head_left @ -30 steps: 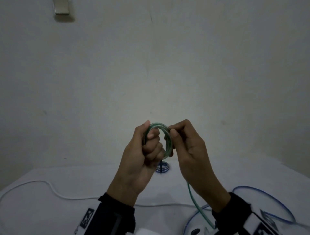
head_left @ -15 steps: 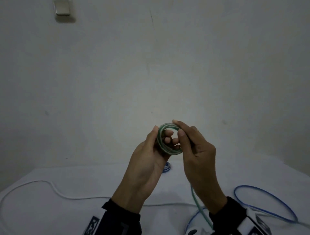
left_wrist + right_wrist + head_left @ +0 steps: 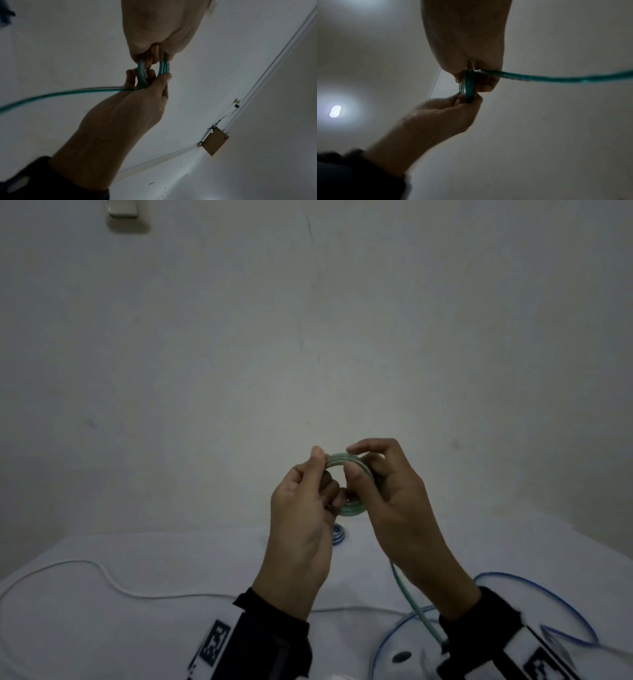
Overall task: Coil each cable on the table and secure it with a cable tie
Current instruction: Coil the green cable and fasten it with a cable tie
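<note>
Three loose cables and one finished coil are visible; two hands work one of the cables.

1. White cable [image 3: 113, 585]: one, lying uncoiled across the left part of the white table [image 3: 171, 556], running toward the centre.
2. Left hand [image 3: 301, 525]: raised above the table, fingers curled through the green coil [image 3: 346, 465] and thumb pressed on its upper left edge, so it is grasping the coil.
3. Blue-and-white coil [image 3: 338, 535]: one small wound bundle on the table, partly hidden behind the left hand. Whether a tie secures it cannot be told.
4. Green coil: one, several turns, held in the air between both hands, well above the table.
5. Right hand [image 3: 394, 501]: thumb and fingers pinch the right side of the same coil, so it also is grasping it.
6. Green cable tail [image 3: 414, 607]: one uncoiled length that drops from the right hand to the near table edge by the right wrist.
7. Blue cable [image 3: 565, 601]: one, lying in loose loops on the right part of the table.
</note>
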